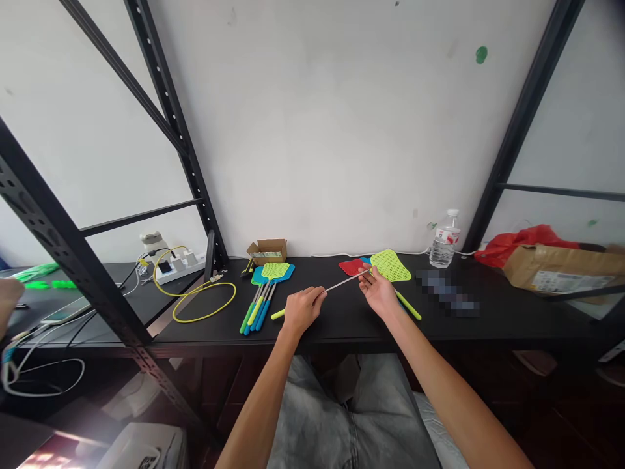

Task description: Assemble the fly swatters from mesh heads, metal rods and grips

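My left hand is closed around a fly swatter with a yellow-green mesh head, near where its yellow-green handle meets the thin metal rod. The rod slants up to the right, and the fingers of my right hand are on it just below the head. Under my right wrist lies another yellow-green handle; my arm hides part of it. Behind that hand rests a red swatter head, with a bit of blue beside it. Left of my hands lies a fanned bunch of blue, green and yellow-green fly swatters.
A small open cardboard box stands behind the bunch. A yellow cable loop and a power strip are at left. Toward the right stand a water bottle and a larger carton. Black shelf posts flank the table. Another person's hand shows at far left.
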A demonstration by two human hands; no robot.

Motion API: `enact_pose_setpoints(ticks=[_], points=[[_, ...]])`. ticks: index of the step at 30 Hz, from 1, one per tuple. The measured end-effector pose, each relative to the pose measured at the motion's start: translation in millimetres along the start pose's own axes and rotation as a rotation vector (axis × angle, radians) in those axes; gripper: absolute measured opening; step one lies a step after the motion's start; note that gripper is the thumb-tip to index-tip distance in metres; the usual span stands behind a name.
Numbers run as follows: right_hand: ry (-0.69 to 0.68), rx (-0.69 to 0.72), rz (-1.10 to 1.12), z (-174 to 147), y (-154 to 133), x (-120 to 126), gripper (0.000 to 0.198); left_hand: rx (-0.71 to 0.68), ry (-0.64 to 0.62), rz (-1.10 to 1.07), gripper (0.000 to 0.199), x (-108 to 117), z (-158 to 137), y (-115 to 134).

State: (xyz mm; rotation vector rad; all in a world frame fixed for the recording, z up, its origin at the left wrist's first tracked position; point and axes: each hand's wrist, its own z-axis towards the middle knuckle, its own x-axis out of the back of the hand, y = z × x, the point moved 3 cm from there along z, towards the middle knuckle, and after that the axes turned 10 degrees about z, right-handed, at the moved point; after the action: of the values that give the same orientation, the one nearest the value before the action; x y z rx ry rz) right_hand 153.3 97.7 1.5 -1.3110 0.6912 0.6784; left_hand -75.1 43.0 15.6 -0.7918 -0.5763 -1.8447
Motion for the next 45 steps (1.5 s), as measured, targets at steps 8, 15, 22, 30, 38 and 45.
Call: enact_pose_setpoints(ticks=[8,15,22,30,38,45], points=[[-0.022,-0.017,0.086,-3.8,-1.4,-5.9,0.018,-0.023,-0.005,-0.012,0.035,1.8,-0.3,0.2],[-0.048,0.001,0.062,-6.7,-0.2,-10.3,0.02,-0.037,-0.019,-0.003,0.036,2.6,-1.4,0.6],[-0.084,0.027,-0.024,-13.4,1.8,-14.1,0.022,-0.044,-0.045,0.005,0.037,2.5,-1.4,1.7],[-0.097,0.008,-0.015,-13.9,9.7,-17.6,0.029,-0.034,-0.023,0.004,0.034,5.7,-1.9,2.2],[-0.084,-0.005,-0.07,-15.4,13.5,-12.3,0.031,-0.038,-0.034,0.012,0.034,5.2,-1.9,2.9],[-0.185,-0.097,-0.157,-24.0,41.3,-22.0,0.033,-0.059,-0.038,0.039,0.034,3.5,1.1,6.4]])
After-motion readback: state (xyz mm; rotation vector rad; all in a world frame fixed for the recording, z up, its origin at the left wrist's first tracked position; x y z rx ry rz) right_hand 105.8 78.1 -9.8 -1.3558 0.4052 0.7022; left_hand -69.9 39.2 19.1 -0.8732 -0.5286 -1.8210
